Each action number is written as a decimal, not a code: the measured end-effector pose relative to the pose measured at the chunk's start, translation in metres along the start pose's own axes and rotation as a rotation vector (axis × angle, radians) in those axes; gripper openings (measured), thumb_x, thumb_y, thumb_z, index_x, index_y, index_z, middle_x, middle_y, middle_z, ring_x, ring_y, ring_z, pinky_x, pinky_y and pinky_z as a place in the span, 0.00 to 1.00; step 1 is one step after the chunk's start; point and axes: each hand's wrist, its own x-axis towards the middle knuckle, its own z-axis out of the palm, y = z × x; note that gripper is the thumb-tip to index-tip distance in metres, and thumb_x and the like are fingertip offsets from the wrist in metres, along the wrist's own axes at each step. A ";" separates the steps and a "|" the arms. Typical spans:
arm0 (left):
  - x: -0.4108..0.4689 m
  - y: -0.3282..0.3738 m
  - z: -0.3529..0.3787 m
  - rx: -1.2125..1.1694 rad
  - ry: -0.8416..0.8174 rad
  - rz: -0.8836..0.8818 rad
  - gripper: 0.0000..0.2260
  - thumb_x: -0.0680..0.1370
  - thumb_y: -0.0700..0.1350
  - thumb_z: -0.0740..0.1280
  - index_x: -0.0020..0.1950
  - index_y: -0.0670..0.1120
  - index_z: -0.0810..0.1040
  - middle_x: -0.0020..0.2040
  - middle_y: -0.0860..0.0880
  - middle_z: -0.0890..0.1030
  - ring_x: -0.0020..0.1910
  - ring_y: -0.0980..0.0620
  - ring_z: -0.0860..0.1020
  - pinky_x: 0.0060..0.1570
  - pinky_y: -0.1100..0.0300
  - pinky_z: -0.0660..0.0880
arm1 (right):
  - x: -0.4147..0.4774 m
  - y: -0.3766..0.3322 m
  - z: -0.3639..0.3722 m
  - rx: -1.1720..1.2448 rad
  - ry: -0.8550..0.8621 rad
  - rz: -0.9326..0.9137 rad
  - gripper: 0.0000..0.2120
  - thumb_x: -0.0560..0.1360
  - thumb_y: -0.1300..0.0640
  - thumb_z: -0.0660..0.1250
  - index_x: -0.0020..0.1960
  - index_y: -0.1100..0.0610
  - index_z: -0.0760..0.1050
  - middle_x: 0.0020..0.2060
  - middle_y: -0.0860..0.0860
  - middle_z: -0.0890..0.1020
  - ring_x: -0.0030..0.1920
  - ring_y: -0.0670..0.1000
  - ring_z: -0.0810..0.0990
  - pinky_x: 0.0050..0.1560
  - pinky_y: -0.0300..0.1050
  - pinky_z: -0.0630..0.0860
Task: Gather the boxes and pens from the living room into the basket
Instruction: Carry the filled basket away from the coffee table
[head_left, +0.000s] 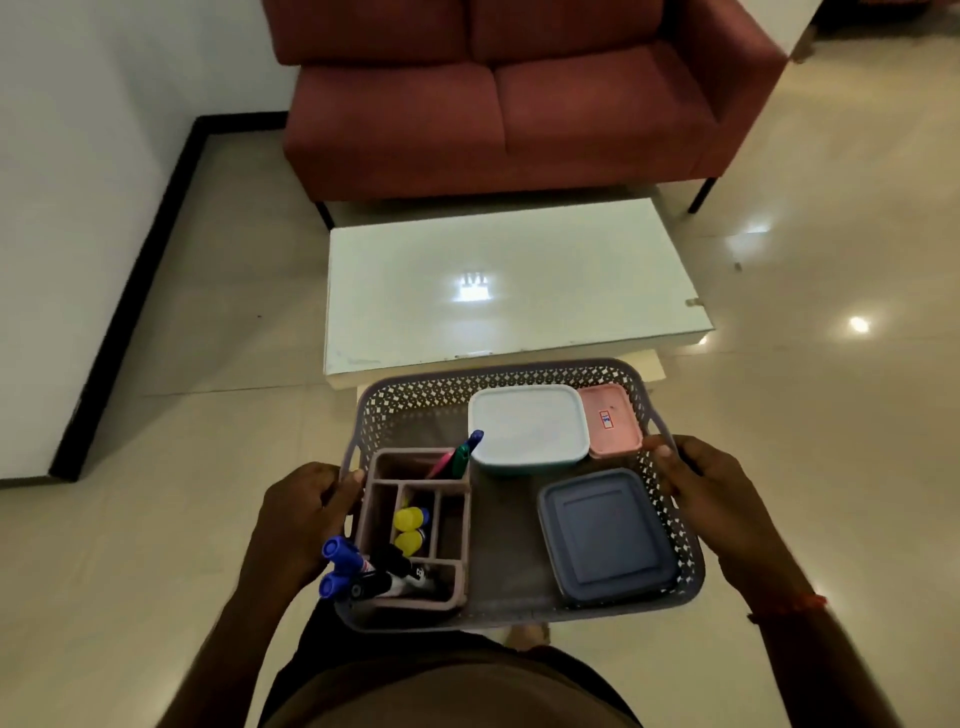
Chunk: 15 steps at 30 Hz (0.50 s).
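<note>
The left hand (298, 512) is curled round the left handle of the grey lattice basket (415, 400), thumb over the rim, so the basket hangs between the two hands, above the tiled floor (182, 519) and in front of the person's body. Just beside the left hand, inside the basket, stands a pinkish divided pen holder (371, 512). Blue-capped markers (337, 564) lean out of its near compartment, touching that hand. Yellow-capped pens (408, 527) stand in a middle slot, and a pink and a green pen (457, 457) are tilted in the far one. Midway between the hands lies a white-lidded box (527, 423). Nearer the right hand, a small pink box (610, 421) sits just beside it, and a grey-blue box (605, 535) lies closer to the body. The right hand (711, 499) grips the right handle, thumb on the rim. Beyond the hands stand a white glossy worktop (509, 280) and a red sofa (519, 104).
</note>
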 end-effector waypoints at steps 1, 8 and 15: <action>0.001 0.002 0.000 -0.029 0.016 -0.020 0.14 0.82 0.50 0.65 0.38 0.48 0.80 0.38 0.48 0.81 0.37 0.48 0.81 0.42 0.50 0.76 | 0.008 -0.004 -0.001 -0.003 -0.034 -0.016 0.09 0.81 0.50 0.62 0.50 0.46 0.81 0.38 0.40 0.84 0.42 0.46 0.81 0.41 0.44 0.73; 0.043 0.001 -0.005 -0.048 0.080 -0.064 0.14 0.80 0.50 0.66 0.34 0.52 0.78 0.34 0.52 0.80 0.33 0.56 0.79 0.33 0.64 0.69 | 0.058 -0.032 0.016 -0.136 -0.108 -0.170 0.14 0.82 0.57 0.61 0.51 0.39 0.78 0.48 0.42 0.83 0.51 0.39 0.79 0.50 0.42 0.73; 0.116 -0.019 -0.030 -0.181 0.122 -0.197 0.19 0.81 0.51 0.66 0.32 0.46 0.82 0.27 0.48 0.82 0.31 0.48 0.81 0.36 0.55 0.75 | 0.090 -0.055 0.057 -0.145 -0.282 -0.076 0.23 0.80 0.51 0.64 0.71 0.35 0.64 0.75 0.42 0.62 0.75 0.46 0.63 0.70 0.52 0.67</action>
